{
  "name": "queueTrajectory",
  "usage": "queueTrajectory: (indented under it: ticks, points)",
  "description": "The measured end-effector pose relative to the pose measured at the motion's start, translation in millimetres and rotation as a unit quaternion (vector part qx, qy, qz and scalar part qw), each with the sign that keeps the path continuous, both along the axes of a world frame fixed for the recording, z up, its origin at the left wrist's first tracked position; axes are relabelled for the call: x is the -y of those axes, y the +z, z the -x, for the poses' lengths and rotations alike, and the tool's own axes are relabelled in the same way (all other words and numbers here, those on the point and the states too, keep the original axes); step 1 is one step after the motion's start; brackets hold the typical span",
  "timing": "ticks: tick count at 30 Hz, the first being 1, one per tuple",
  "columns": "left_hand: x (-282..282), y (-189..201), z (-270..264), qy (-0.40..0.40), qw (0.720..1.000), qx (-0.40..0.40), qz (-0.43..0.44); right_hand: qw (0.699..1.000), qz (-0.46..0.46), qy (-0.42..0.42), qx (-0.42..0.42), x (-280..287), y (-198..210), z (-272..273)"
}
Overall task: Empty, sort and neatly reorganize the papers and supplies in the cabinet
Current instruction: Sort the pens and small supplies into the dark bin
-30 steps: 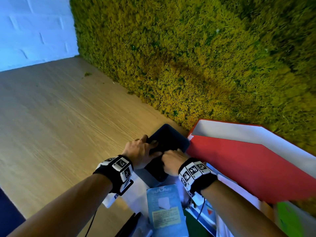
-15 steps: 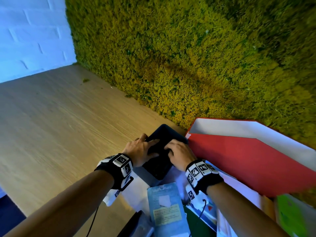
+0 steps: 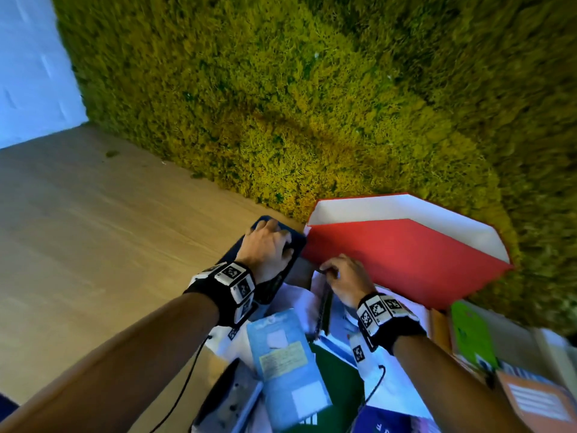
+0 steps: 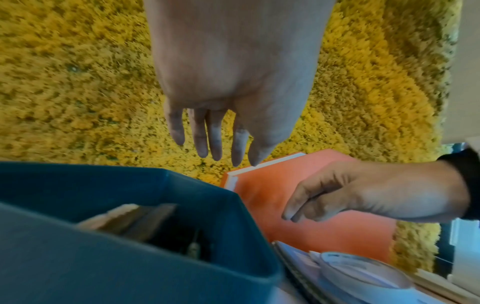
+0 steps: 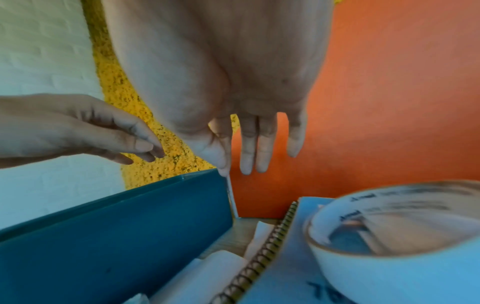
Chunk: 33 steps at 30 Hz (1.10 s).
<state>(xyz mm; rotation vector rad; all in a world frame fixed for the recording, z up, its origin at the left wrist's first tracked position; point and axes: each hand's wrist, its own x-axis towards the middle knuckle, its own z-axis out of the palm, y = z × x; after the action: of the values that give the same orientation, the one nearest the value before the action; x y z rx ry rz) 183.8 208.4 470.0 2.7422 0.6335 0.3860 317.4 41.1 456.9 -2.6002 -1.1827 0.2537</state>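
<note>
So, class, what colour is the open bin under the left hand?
Dark teal-blue bin; the left wrist view shows it best, beneath the left hand.

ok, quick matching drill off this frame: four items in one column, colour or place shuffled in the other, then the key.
1. storage bin
2. folder
3. tape roll
4. left hand

a. red, leaning against the moss wall
b. white, lying on the spiral notebook
c. dark blue
d. over the bin's far end

Pairs: 1-c, 2-a, 3-b, 4-d
</note>
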Motion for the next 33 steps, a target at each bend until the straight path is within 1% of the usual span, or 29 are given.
queueTrajectory:
  ticks: [4,6,8,11,12,14,16,17,19,21,23,25,28,31,33]
  points:
    - [37.1,-5.2,-12.1,-0.040,0.999,-0.009,-0.010,0.999,0.032,-0.023,0.003,34.0,-0.1,1.3]
    - [58.2,-6.6,-19.0,-0.064,0.998,-0.018,0.009,0.999,0.023,-0.043,0.000,54.6,1.8,1.3]
    - [78.1,-8.2,-26.2,-0.084,0.995,-0.042,0.042,0.998,0.018,-0.053,-0.022,73.6,4.2,4.6]
    - [109.1,-15.4,-36.3,-0.109,0.987,-0.085,0.077,0.996,0.025,-0.014,-0.086,102.8,1.9,12.1]
    - [117.9,-19.2,-38.3,-0.122,0.984,-0.097,0.085,0.995,0.028,0.000,-0.092,109.7,-1.1,15.4]
    - [139.5,-25.6,-44.5,-0.139,0.980,-0.105,0.098,0.996,0.017,0.004,-0.086,126.4,-4.0,19.3]
    - [154.9,-28.8,-49.5,-0.128,0.983,-0.091,0.099,0.999,0.009,0.012,-0.035,137.1,-6.1,19.0]
    - [159.0,-29.9,-51.6,-0.118,0.986,-0.071,0.099,1.000,0.002,0.016,-0.010,140.8,-7.1,17.8]
    - [170.3,-29.3,-56.4,-0.093,0.990,-0.016,0.109,0.999,-0.032,0.015,0.009,154.3,-8.5,11.7]
    - [182.2,-26.9,-61.1,-0.061,0.990,0.039,0.118,0.997,-0.070,-0.007,0.034,170.8,-7.5,4.0]
    - [194.6,-26.9,-65.7,-0.048,0.989,0.062,0.123,0.991,-0.101,-0.040,0.078,189.4,-1.7,-0.6]
    - [211.2,-30.8,-71.0,-0.066,0.986,0.047,0.143,0.984,-0.107,-0.091,0.107,212.9,4.3,-2.9]
    - [238.3,-39.4,-78.3,-0.121,0.979,0.014,0.166,0.979,-0.062,-0.145,0.132,250.4,3.8,-1.9]
    - [261.3,-43.3,-86.5,-0.171,0.972,0.002,0.160,0.981,-0.057,-0.152,0.103,279.6,-11.5,3.2]
    - [269.8,-44.5,-91.6,-0.186,0.969,-0.005,0.161,0.987,-0.020,-0.134,0.084,289.7,-24.6,9.5]
